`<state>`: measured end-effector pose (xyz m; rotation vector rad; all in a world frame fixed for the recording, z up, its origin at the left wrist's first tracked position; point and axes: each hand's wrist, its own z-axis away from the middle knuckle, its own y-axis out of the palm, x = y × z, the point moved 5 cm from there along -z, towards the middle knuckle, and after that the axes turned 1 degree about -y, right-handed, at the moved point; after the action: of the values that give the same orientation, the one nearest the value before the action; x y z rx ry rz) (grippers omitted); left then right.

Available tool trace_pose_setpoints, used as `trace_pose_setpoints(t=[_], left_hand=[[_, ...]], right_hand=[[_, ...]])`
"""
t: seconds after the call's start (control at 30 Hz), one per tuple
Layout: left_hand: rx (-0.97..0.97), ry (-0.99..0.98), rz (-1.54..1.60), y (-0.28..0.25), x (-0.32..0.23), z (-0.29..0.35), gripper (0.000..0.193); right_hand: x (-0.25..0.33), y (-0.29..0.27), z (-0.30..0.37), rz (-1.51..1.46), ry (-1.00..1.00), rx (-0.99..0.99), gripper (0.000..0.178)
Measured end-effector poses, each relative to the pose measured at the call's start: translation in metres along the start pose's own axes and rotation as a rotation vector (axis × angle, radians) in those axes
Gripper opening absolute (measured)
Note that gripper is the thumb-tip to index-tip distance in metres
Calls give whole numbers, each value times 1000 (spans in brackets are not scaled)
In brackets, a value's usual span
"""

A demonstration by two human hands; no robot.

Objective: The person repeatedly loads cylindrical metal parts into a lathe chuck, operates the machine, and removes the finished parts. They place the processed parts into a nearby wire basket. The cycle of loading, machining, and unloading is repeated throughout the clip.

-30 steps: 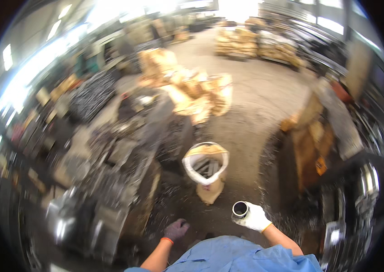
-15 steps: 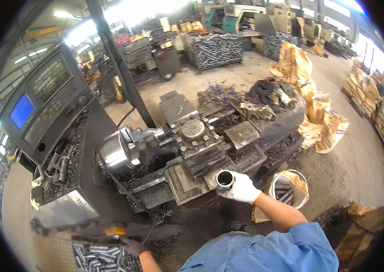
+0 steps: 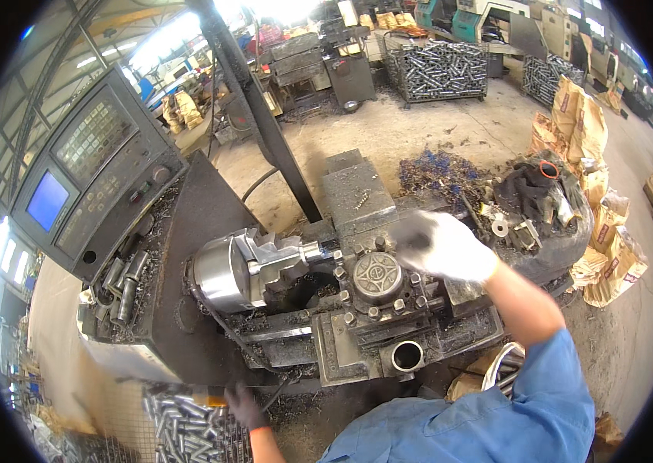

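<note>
My right hand (image 3: 450, 245), in a white glove with dark-stained fingers, reaches over the lathe just right of its round-capped tool post (image 3: 377, 276). Motion smears its fingers, so I cannot tell whether it holds anything. A short, wide metal tube (image 3: 407, 356) stands upright on the near side of the lathe carriage, open end up, with no hand on it. At lower left, my left hand (image 3: 245, 407), in a dark glove with an orange cuff, is beside a yellow-orange piece (image 3: 215, 401) and a wire basket of metal tubes (image 3: 187, 428). Its fingers are blurred.
The shiny lathe chuck (image 3: 222, 272) sits left of the tool post. A control panel (image 3: 87, 170) with a blue screen rises at left. Dark cloth and loose metal parts (image 3: 527, 208) lie on the lathe's right end. Paper sacks (image 3: 612, 247) stand beyond; a pail (image 3: 505, 366) is below.
My right hand has let go of the wide tube, which now stands on the carriage, and has moved up and away over the lathe. My left hand stays near the basket. The view has shifted.
</note>
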<state>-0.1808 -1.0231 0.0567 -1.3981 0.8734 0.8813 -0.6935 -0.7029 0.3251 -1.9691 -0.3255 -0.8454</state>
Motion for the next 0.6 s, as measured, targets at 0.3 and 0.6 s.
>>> trace_pose_setpoints(t=[0.3, 0.6], left_hand=[[64, 965, -908, 166, -330, -58, 100], [234, 787, -986, 197, -361, -87, 86]], right_hand=[[-67, 184, -184, 225, 255, 971, 47], [-132, -3, -223, 968, 453, 352, 34]])
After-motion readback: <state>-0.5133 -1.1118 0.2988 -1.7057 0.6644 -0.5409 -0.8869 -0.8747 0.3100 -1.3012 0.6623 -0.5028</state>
